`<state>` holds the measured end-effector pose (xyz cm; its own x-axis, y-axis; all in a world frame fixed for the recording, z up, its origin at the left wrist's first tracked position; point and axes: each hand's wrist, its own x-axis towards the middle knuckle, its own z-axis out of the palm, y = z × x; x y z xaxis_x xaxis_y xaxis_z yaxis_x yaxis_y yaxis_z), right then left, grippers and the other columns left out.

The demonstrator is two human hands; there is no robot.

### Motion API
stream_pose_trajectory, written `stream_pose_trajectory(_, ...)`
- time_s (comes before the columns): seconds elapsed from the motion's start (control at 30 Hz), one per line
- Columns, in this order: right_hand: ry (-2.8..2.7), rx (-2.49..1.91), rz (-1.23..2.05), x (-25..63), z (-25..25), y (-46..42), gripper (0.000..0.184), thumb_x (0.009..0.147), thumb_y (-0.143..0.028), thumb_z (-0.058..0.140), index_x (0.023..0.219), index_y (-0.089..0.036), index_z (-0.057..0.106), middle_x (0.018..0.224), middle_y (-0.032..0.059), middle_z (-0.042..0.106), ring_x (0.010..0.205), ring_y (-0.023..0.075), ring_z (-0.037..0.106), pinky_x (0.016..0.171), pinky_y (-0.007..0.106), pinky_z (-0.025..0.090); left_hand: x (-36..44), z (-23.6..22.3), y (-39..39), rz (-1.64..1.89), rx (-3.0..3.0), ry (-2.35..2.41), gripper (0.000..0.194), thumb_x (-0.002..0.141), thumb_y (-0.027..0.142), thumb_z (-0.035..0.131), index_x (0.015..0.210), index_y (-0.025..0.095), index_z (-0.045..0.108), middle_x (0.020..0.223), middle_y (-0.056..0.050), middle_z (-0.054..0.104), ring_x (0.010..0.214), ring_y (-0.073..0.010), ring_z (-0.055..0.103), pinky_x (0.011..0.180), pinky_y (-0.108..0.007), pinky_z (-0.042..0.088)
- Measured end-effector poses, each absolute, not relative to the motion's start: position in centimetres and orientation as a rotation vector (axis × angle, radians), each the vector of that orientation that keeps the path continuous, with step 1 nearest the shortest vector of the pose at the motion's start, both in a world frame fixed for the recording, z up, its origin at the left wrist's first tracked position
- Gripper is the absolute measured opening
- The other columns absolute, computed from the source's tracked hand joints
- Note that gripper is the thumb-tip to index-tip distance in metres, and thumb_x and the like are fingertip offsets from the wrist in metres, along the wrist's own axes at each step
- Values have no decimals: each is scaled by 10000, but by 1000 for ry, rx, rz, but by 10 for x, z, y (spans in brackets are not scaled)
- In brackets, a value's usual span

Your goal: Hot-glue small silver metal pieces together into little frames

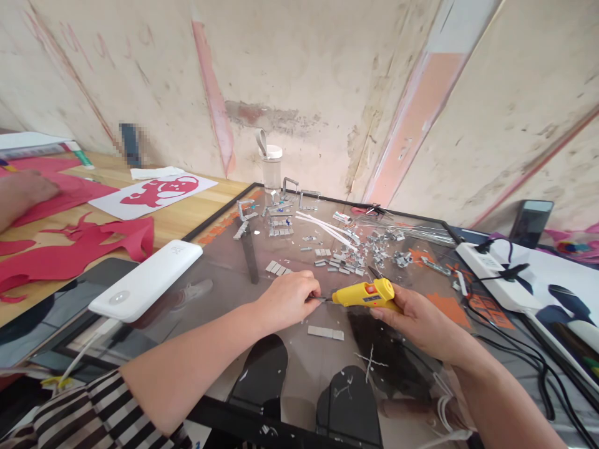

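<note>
My right hand [416, 318] is wrapped round a yellow hot glue gun [362, 294], its nozzle pointing left. My left hand [297, 296] is closed in a pinch, gripping a small grey piece [322, 300] right at the nozzle tip; the fingers hide most of that piece. Just below them, a flat grey strip [326, 333] lies on the glass tabletop [299, 368]. Beyond my left hand is a short row of grey tiles [277, 268]. Behind the glue gun spreads a heap of small grey metal-looking pieces [374, 246].
A white power bank [147, 280] lies at the left, near red cut sheets [93, 255] and another person's hand [28, 193]. A lidded clear jar [271, 168] stands by the wall. At right are a white power strip [496, 277] and black cables [519, 349].
</note>
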<state>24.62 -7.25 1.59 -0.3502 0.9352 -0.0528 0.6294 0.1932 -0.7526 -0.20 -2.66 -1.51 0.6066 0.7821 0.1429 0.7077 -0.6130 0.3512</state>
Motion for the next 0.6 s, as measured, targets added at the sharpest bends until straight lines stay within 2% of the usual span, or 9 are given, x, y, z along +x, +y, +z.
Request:
stream_pose_trajectory(0.37,-2031,-1447,1003,245,16,-74,278,816,-391,542,1010,-202,606,973,33,693,896,243,625,785,308,500,-1,-15,-28,422,2580,1214,102,772,176,530,780,176,632,805,-19,603,700,-149,564,609,-256,408)
stream_pose_trajectory(0.6,-2030,-1449,998,246,13,-73,292,819,-380,541,1043,-198,591,1016,43,686,934,255,618,825,338,496,-1,-14,-27,415,2579,1215,103,773,176,530,781,178,632,803,-24,602,698,-149,567,611,-254,410)
